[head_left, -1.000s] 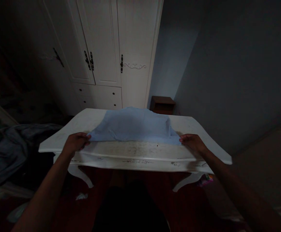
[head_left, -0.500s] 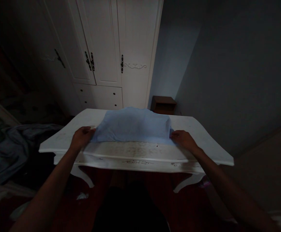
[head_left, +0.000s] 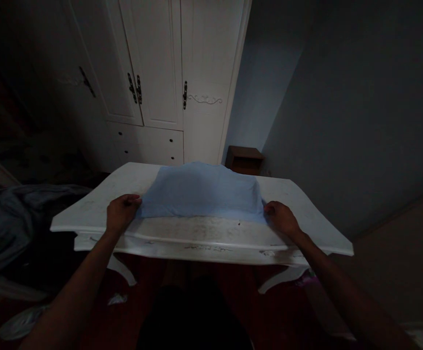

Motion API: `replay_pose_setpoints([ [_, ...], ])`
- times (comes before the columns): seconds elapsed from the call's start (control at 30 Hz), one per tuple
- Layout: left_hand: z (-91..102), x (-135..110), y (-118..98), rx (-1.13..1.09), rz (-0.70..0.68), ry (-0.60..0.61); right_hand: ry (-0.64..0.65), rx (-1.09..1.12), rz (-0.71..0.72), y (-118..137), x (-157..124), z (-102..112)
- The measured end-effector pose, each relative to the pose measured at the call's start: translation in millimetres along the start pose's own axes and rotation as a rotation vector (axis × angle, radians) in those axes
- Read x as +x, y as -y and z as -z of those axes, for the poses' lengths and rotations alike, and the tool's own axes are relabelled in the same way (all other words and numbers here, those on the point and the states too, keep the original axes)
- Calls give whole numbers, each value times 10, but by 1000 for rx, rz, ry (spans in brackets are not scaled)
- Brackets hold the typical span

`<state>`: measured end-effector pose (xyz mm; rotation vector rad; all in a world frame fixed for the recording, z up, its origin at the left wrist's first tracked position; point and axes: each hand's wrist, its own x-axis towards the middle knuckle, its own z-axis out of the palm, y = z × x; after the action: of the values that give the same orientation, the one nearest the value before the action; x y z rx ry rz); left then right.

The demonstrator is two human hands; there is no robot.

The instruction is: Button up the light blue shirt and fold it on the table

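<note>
A light blue cloth [head_left: 204, 189] lies spread across the middle of the white table [head_left: 196, 233]; it might be a garment, but its kind is unclear in the dim light. At its left near corner, my left hand [head_left: 122, 211] is closed in a pinch on the edge. My right hand [head_left: 281, 216] grips the right near corner, where the fabric bunches into small creases. The near edge runs almost straight between both hands, and the far edge bulges in a curve over the table's back.
Behind the table stands a white wardrobe [head_left: 153, 58] with dark handles and drawers. A small brown cabinet [head_left: 245, 158] is by the wall. Grey fabric [head_left: 7, 223] is heaped at the left. White scraps [head_left: 117, 299] lie on the dark red floor.
My right hand has moved slightly right and nearer, drawing the cloth's right corner along. The near edge sits slightly lower in view. My left hand keeps its hold.
</note>
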<state>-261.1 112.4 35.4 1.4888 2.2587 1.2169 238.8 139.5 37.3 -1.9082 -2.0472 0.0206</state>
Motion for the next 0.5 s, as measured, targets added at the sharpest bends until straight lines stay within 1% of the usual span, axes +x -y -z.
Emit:
replay_pose_setpoints([
  [0.13,-12,-6,-20,14,-29,-37,-58,43,52,-113,-10,21],
  [0.2,-17,-9,-30,9,-28,-50,-66,49,46,-117,-11,29],
  [0.3,-24,-5,-31,-25,-20,-55,-83,61,1,-100,0,52],
  [0.4,-38,17,-2,-51,-5,-72,-71,71,-24,-99,16,97],
  [0.5,-52,45,37,-58,-8,-84,-39,78,-11,-115,27,143],
])
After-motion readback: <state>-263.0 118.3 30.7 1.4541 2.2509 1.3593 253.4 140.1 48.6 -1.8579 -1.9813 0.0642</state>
